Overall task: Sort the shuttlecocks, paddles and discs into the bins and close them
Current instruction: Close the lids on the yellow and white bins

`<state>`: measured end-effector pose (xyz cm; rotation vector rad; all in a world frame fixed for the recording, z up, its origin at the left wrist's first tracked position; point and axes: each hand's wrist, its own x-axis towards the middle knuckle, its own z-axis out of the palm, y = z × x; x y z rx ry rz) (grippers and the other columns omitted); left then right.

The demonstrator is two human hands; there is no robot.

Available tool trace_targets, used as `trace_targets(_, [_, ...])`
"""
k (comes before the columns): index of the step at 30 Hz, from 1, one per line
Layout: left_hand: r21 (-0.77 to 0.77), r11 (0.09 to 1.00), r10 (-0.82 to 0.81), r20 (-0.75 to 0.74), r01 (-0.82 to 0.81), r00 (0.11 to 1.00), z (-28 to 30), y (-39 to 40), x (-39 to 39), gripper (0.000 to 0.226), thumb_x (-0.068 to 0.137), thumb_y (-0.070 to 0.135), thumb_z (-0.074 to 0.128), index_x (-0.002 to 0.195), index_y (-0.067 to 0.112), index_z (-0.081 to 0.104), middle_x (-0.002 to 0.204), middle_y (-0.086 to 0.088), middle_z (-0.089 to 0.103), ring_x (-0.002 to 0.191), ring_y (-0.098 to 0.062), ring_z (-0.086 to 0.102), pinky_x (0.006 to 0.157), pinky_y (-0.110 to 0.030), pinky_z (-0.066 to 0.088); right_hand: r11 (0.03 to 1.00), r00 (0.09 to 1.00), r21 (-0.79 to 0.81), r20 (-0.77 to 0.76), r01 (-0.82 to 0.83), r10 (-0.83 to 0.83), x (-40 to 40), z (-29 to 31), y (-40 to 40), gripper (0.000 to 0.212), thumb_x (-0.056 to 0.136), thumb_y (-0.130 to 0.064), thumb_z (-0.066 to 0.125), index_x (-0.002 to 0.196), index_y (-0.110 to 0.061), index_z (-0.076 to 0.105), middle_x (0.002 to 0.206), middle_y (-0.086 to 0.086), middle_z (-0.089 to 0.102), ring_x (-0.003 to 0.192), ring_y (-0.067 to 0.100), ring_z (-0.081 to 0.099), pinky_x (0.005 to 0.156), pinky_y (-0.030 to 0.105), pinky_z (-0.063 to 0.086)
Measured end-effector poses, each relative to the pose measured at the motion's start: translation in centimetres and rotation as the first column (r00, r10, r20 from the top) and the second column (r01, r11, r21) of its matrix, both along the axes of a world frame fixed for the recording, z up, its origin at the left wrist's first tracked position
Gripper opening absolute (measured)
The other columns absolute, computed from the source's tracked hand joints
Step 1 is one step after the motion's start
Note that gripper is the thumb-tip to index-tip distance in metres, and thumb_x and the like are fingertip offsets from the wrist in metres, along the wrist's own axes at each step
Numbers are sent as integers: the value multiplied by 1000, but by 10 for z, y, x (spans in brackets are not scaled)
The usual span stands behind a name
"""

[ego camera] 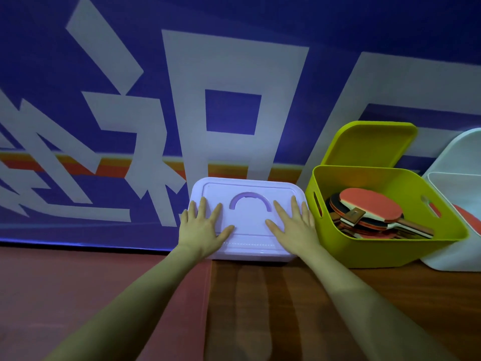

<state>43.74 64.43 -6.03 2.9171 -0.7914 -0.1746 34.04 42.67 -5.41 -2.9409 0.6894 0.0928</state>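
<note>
A lilac bin (247, 252) stands against the wall with its lid (250, 231) on top; its contents are hidden. My left hand (201, 226) lies flat on the lid's left side and my right hand (292, 224) flat on its right side, fingers straight and spread. A curved purple handle (250, 200) sits between them. To the right stands an open lime-green bin (385, 248) holding several red and black paddles (369, 207). Its green lid (369, 144) leans against the wall behind it. At the far right a white bin (453, 264) shows something red (468, 217) inside.
A blue banner wall with large white characters (229, 110) rises directly behind the bins. The floor is reddish mat (78, 282) on the left and brown wood (260, 308) below my arms. A white lid (460, 152) leans behind the white bin.
</note>
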Motion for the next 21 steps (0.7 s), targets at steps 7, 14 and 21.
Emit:
trace_targets(7, [-85, 996, 24, -33, -27, 999, -15, -2, 2, 102, 67, 82, -16, 148, 31, 20, 154, -20, 14, 140, -44, 9, 112, -53, 15, 997, 997, 11, -16, 75, -75, 10, -10, -3, 66, 88, -71, 23, 147, -43, 9, 159, 3, -3, 145, 30, -3, 117, 37, 0])
trace_targets(14, [-83, 996, 17, 9, -16, 1000, -12, -3, 2, 105, 68, 79, -20, 147, 28, 27, 152, -22, 21, 138, -48, 15, 110, -54, 19, 995, 991, -17, -87, 98, -100, 18, -1, -1, 64, 90, -67, 27, 147, -43, 10, 159, 3, -2, 145, 32, 1, 116, 38, 5])
trace_targets(21, [-94, 996, -8, -8, 7, 1000, -9, 1, 1, 78, 83, 73, 7, 149, 31, 13, 157, -14, 4, 142, -40, 0, 114, -48, 6, 976, 976, 37, -45, 214, -212, 9, 2, 28, 57, 97, -53, 30, 149, -35, 16, 159, 2, 6, 143, 33, 8, 114, 40, 12])
